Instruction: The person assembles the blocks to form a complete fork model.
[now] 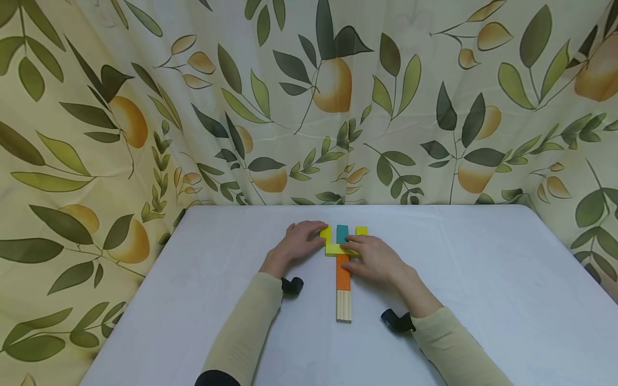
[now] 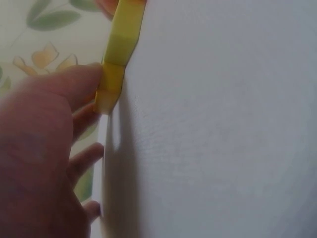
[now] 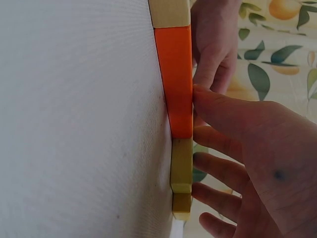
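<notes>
My left hand [image 1: 299, 241] pinches a yellow block [image 1: 325, 234] at the upper left of a flat block figure, thumb on its near side in the left wrist view. A yellow-green block [image 1: 332, 250] lies crosswise below it. My right hand [image 1: 379, 260] reaches in from the right with extended fingers. Its fingertips rest on the crosswise block, and its thumb touches the edge of an orange block [image 1: 343, 273]. Between the hands, a teal block [image 1: 342, 234] stands above the crossbar, with another yellow block [image 1: 361, 230] at the upper right, partly behind the right hand.
A pale wood piece [image 1: 344, 305] with lengthwise lines continues the column below the orange block. Everything lies on a white-covered table [image 1: 217, 311]. Behind it hangs a curtain [image 1: 309, 150] printed with leaves and fruit. Black wrist cameras [image 1: 397, 321] stick out beside both sleeves.
</notes>
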Demonstrator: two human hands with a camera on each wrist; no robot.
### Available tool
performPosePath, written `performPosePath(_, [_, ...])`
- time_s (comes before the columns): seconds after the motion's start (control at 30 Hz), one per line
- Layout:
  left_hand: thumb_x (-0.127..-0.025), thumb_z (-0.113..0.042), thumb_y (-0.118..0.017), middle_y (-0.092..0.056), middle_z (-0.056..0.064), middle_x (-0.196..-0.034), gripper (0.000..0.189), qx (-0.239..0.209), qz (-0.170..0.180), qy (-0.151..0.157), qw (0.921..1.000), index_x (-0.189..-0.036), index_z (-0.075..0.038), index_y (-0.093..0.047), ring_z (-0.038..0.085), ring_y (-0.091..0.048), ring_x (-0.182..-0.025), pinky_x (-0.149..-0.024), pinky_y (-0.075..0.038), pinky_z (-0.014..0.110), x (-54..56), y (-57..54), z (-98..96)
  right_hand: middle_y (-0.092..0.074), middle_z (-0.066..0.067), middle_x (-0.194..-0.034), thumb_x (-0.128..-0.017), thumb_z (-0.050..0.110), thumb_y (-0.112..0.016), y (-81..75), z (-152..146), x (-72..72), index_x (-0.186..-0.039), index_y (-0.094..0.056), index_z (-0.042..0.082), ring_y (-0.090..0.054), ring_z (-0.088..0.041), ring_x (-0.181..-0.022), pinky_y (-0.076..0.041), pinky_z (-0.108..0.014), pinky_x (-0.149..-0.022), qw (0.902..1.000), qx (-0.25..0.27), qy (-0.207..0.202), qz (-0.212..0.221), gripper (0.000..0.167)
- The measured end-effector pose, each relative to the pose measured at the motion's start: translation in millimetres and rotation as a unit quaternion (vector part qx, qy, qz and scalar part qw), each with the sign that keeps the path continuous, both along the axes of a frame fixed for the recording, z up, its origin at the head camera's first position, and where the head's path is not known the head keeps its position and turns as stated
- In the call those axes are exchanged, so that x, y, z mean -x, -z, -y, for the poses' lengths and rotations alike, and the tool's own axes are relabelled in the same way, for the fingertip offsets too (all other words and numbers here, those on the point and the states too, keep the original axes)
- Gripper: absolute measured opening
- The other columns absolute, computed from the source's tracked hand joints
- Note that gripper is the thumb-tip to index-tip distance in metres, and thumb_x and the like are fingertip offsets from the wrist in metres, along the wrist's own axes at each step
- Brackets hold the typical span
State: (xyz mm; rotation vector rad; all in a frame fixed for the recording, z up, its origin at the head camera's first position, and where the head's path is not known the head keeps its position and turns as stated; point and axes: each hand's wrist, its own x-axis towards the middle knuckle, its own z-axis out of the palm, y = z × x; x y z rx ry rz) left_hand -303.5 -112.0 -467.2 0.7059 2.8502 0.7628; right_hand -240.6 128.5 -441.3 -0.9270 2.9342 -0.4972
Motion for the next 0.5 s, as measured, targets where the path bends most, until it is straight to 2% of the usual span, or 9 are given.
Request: performPosePath(0.5, [-0.101, -0.039, -0.058, -0.049, -0.004, -0.152, 0.049, 0.002, 0.002, -0.003, 1.0000, -0.148, -0.023, -0.054, 0.020, -0.039, -0.142, -0.118, -0.015, 0.056, -0.6, -1.0, -0.2, -0.056, -0.017, -0.142, -0.093, 0.037, -0.073, -0.6, 0.6, -0.1, -0.133, -0.067, 0.009, -0.052, -0.039, -0.129, -0.040, -0.056, -0.108, 1.0000, 0.002, -0.002, 0.003, 0.050])
